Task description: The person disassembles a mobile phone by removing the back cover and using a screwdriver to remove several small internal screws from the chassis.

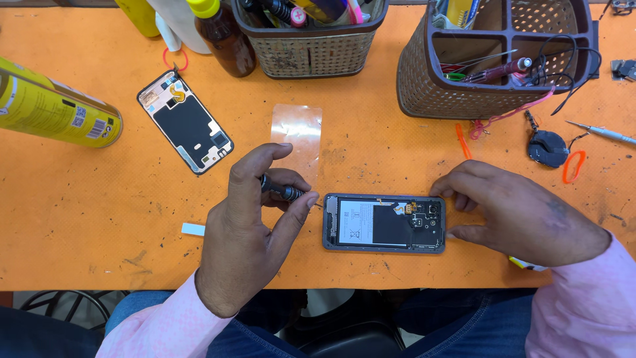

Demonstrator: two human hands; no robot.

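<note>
The left hand [248, 225] is curled around a small dark screwdriver [283, 191], thumb and fingers closed on its knurled handle, with the tip angled down toward the left end of the opened phone [384, 223]. The right hand [513, 215] lies loosely bent at the phone's right end, fingertips touching its upper right corner and edge and pinning it to the orange desk [99, 219]; it grips nothing.

The phone lies flat with its back off, battery and circuit parts showing, directly between the 2 hands: the left hand just beside its left edge, the right hand touching its right side. Whether the driver tip is already seated in a screw is too small to tell.

To work the driver well, I would judge that the shaft should stand upright over the screw head and not lean, with light downward pressure from the fingertips and the turning done by rolling the handle. The right hand should press evenly so the frame does not pivot on the desk.

A removed back panel [186, 122] lies well apart to the upper left, a clear film sheet [298, 129] sits just above the left hand, and a yellow spray can [53, 103] lies on its side at the far left. 2 woven baskets [311, 43] of tools stand along the far edge.
</note>
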